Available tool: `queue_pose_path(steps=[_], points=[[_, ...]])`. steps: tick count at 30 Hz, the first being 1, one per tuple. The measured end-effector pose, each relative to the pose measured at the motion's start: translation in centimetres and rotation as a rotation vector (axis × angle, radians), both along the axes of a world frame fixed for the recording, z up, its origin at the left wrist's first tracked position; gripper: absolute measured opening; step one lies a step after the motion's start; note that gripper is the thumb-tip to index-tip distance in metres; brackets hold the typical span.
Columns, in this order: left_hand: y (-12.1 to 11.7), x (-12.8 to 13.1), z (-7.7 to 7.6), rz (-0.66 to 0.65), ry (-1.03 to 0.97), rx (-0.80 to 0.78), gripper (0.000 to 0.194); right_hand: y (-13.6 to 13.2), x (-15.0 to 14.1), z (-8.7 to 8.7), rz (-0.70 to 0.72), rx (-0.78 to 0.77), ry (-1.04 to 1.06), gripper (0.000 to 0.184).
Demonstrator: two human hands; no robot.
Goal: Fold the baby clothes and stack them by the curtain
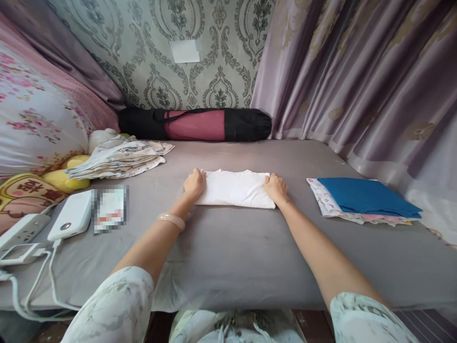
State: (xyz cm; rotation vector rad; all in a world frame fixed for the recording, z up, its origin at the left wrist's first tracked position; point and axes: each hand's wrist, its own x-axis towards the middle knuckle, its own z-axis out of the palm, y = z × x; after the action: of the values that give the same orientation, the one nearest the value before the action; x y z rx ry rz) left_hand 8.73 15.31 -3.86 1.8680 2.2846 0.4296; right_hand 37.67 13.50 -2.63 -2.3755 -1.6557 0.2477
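Note:
A white folded garment (233, 189) lies flat as a wide rectangle on the grey sheet, straight in front of me. My left hand (194, 185) is closed on its left end, fingers curled over the edge. At the opposite end, my right hand (276, 188) grips the upper right corner. The cloth is stretched between both hands, with light creases in its middle. Which kind of garment it is, I cannot tell.
To the right sits a stack of folded cloths with a blue one (367, 196) on top. Loose patterned cloths (121, 157) lie at left. Nearer are a white power bank (71, 214), a power strip (23, 229) and cables. A black and pink roll bag (194, 125) lies along the wall.

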Motion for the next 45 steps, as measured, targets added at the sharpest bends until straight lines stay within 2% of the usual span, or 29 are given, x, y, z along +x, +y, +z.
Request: queue_pose_path(steps=[3,5,7,9,11,12,14,18,21,29,34,45], points=[[-0.9,-0.2,1.0,0.016,0.009,0.055,0.037,-0.2,0.4,0.9,0.031,-0.049,0.028,0.04],[-2.0,0.4,1.6,-0.021,0.09,0.144,0.037,-0.8,-0.4,1.6,0.03,0.017,-0.042,0.039],[-3.1,1.8,1.8,-0.135,0.15,0.182,0.037,-1.6,-2.3,2.1,0.083,0.144,-0.144,0.04],[-4.0,3.7,1.5,-0.307,0.161,0.155,0.037,-2.2,-4.8,2.1,0.299,0.19,-0.168,0.042],[-4.4,5.5,0.8,-0.439,0.175,0.106,0.041,-2.5,-7.3,1.5,0.595,0.198,-0.129,0.041],[-4.4,6.2,0.4,-0.459,0.182,0.085,0.043,-2.5,-8.3,1.0,0.688,0.208,-0.105,0.041],[-4.0,6.9,-0.5,-0.467,0.193,0.062,0.047,-2.3,-9.5,-0.2,0.762,0.204,-0.079,0.045],[-3.2,6.5,-1.9,-0.458,0.205,0.069,0.052,-2.0,-9.7,-2.1,0.744,0.166,-0.065,0.05],[-2.9,5.9,-2.5,-0.457,0.216,0.083,0.054,-1.9,-9.1,-2.6,0.746,0.183,-0.068,0.052],[-2.6,4.3,-2.1,-0.441,0.229,0.113,0.062,-1.5,-7.9,-3.0,0.66,0.161,-0.125,0.055],[-2.5,2.6,-1.7,-0.407,0.186,0.054,0.065,-1.6,-6.0,-3.1,0.58,0.158,-0.155,0.057],[-1.8,-1.1,-2.8,-0.44,0.121,0.027,0.067,-2.1,-1.0,-3.2,0.467,0.112,-0.15,0.062]])
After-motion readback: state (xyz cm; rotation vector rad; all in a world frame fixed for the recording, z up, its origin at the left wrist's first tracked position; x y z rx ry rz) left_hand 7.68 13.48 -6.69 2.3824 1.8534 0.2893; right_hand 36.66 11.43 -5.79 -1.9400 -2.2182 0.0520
